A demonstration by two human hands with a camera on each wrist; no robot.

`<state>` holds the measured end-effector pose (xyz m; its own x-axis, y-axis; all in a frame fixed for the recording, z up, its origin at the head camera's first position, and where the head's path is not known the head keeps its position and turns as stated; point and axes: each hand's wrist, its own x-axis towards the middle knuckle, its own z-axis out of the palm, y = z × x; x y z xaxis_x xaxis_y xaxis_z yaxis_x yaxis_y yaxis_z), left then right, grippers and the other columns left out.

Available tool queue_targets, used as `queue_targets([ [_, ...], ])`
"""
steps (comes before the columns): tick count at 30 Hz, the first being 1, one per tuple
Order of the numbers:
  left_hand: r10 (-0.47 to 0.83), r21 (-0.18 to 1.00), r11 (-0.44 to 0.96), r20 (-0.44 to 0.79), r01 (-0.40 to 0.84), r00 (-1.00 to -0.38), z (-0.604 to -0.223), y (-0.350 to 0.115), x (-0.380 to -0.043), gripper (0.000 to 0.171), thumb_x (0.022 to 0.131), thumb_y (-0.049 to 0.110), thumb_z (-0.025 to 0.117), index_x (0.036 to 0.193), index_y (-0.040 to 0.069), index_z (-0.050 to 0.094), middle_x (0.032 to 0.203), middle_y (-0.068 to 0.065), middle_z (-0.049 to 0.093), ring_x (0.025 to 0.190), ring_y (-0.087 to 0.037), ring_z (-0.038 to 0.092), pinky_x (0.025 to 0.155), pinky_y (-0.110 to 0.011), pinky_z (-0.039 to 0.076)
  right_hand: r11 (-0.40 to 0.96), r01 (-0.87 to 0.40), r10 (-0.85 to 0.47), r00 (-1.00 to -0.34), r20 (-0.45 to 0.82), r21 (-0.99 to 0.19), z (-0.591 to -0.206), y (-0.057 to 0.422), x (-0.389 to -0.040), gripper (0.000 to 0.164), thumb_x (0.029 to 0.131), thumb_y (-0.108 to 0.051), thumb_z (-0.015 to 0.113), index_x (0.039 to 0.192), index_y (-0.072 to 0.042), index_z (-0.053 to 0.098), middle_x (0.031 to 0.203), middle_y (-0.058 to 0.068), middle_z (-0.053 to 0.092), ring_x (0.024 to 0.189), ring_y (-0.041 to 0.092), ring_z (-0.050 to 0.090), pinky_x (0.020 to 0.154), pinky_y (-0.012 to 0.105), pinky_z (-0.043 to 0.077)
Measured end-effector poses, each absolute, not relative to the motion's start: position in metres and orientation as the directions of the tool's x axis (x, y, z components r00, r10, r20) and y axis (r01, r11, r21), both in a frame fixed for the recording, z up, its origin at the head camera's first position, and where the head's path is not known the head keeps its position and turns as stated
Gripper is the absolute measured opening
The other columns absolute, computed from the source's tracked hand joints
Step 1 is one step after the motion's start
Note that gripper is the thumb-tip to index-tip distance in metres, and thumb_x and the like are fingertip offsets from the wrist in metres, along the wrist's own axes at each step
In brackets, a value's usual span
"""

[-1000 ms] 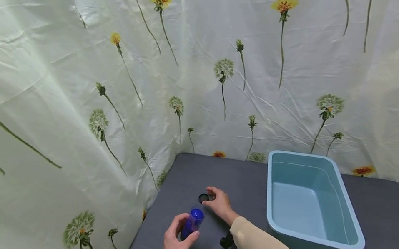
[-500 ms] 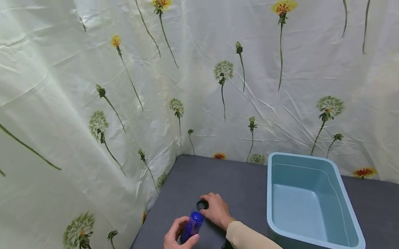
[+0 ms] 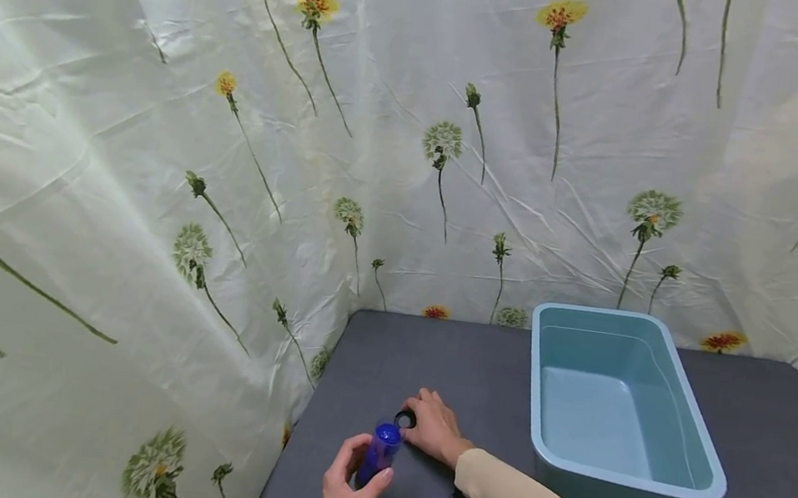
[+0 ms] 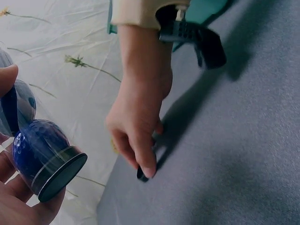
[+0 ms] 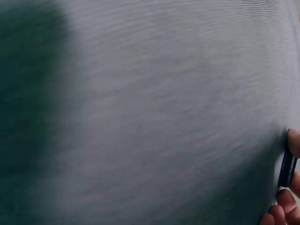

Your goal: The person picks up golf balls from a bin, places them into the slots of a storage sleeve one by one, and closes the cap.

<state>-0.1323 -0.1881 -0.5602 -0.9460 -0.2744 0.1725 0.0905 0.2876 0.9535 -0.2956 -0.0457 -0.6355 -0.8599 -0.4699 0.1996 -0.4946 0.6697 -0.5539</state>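
Observation:
My left hand (image 3: 346, 490) grips a clear tube (image 3: 379, 458) that stands nearly upright in the head view. Dimpled blue golf balls (image 4: 40, 143) show through its wall in the left wrist view. A dark round cap (image 4: 62, 174) covers the tube's lower end. Just beyond the tube's top, my right hand (image 3: 437, 431) pinches a small black ring-shaped cap (image 3: 406, 412) between thumb and fingers, low over the table. In the right wrist view that black cap (image 5: 287, 168) appears edge-on at the right border, with only the fingertips of the hand showing.
A light blue plastic tub (image 3: 540, 385) stands on the dark grey table (image 3: 432, 346) to the right of my hands. Behind the table hangs a white flower-print curtain (image 3: 411, 158). A black wrist camera (image 4: 206, 44) sits under the right sleeve.
My right hand has drawn the black cap nearer to me, closer to the top of the tube. The left hand stays almost in place with the tube. The head view has shifted slightly.

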Motion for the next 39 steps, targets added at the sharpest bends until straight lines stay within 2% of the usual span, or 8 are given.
queue_targets([
  [9, -0.281, 0.947, 0.307, 0.188, 0.097, -0.941, -0.564, -0.188, -0.134, 0.044, 0.082, 0.017, 0.085, 0.120, 0.012, 0.063, 0.107, -0.003, 0.068, 0.095, -0.018, 0.066, 0.082, -0.033, 0.051, 0.642, -0.471, -0.415, -0.877, 0.242, -0.605, -0.635, -0.018, -0.284, 0.038, 0.079, -0.038, 0.086, 0.106, -0.016, 0.070, 0.091, -0.008, 0.055, 0.079, 0.009, 0.049, 0.069, 0.030, 0.045],
  [13, -0.280, 0.948, 0.303, 0.185, 0.096, -0.942, -0.563, -0.185, -0.136, 0.046, 0.081, 0.017, 0.086, 0.121, 0.011, 0.063, 0.108, -0.003, 0.068, 0.096, -0.018, 0.066, 0.083, -0.033, 0.051, 0.577, -0.432, -0.381, -0.893, 0.240, -0.693, -0.627, -0.009, -0.279, 0.034, 0.080, -0.031, 0.086, 0.106, -0.016, 0.068, 0.089, -0.007, 0.061, 0.075, 0.007, 0.052, 0.067, 0.029, 0.046],
  [17, -0.290, 0.943, 0.311, 0.210, 0.115, -0.934, -0.564, -0.182, -0.136, 0.048, 0.080, 0.015, 0.087, 0.121, 0.012, 0.063, 0.108, -0.002, 0.068, 0.096, -0.018, 0.066, 0.083, -0.037, 0.052, 0.480, -0.394, -0.346, -0.906, 0.244, -0.784, -0.611, -0.002, -0.271, 0.034, 0.081, -0.024, 0.085, 0.109, -0.017, 0.066, 0.087, -0.006, 0.060, 0.073, 0.009, 0.052, 0.066, 0.028, 0.045],
  [21, -0.302, 0.933, 0.342, 0.223, 0.113, -0.927, -0.567, -0.182, -0.138, 0.047, 0.079, 0.016, 0.087, 0.119, 0.013, 0.063, 0.107, -0.001, 0.069, 0.095, -0.017, 0.066, 0.082, -0.039, 0.052, 0.379, -0.384, -0.329, -0.906, 0.265, -0.842, -0.587, 0.004, -0.258, 0.037, 0.082, -0.019, 0.084, 0.114, -0.018, 0.065, 0.092, -0.008, 0.060, 0.078, 0.011, 0.054, 0.069, 0.028, 0.046],
  [26, -0.289, 0.926, 0.355, 0.240, 0.129, -0.927, -0.569, -0.181, -0.141, 0.046, 0.079, 0.021, 0.088, 0.118, 0.012, 0.064, 0.107, -0.003, 0.070, 0.095, -0.018, 0.066, 0.081, -0.038, 0.052, 0.254, -0.378, -0.372, -0.888, 0.271, -0.890, -0.559, 0.016, -0.240, 0.043, 0.081, -0.010, 0.083, 0.119, -0.018, 0.063, 0.097, -0.008, 0.064, 0.078, 0.014, 0.057, 0.068, 0.029, 0.050],
  [30, -0.295, 0.932, 0.342, 0.230, 0.122, -0.927, -0.570, -0.180, -0.143, 0.047, 0.077, 0.024, 0.089, 0.117, 0.017, 0.065, 0.106, 0.000, 0.069, 0.094, -0.018, 0.066, 0.081, -0.034, 0.052, 0.189, -0.345, -0.426, -0.872, 0.240, -0.919, -0.542, 0.025, -0.229, 0.047, 0.080, -0.006, 0.082, 0.120, -0.022, 0.063, 0.096, -0.005, 0.065, 0.074, 0.015, 0.058, 0.064, 0.030, 0.054],
  [35, -0.268, 0.920, 0.360, 0.260, 0.154, -0.928, -0.571, -0.175, -0.144, 0.047, 0.077, 0.023, 0.090, 0.117, 0.017, 0.066, 0.107, 0.000, 0.069, 0.095, -0.018, 0.067, 0.082, -0.035, 0.053, 0.159, -0.313, -0.473, -0.857, 0.206, -0.936, -0.527, 0.034, -0.218, 0.047, 0.083, -0.008, 0.081, 0.121, -0.028, 0.063, 0.097, -0.002, 0.066, 0.075, 0.015, 0.061, 0.066, 0.031, 0.056],
  [39, -0.227, 0.915, 0.365, 0.269, 0.174, -0.936, -0.571, -0.169, -0.144, 0.047, 0.077, 0.023, 0.090, 0.117, 0.018, 0.066, 0.107, 0.001, 0.069, 0.096, -0.017, 0.066, 0.082, -0.035, 0.053, 0.138, -0.293, -0.488, -0.851, 0.192, -0.946, -0.520, 0.041, -0.213, 0.044, 0.083, -0.012, 0.083, 0.122, -0.025, 0.065, 0.094, 0.000, 0.065, 0.076, 0.018, 0.062, 0.067, 0.030, 0.056],
])
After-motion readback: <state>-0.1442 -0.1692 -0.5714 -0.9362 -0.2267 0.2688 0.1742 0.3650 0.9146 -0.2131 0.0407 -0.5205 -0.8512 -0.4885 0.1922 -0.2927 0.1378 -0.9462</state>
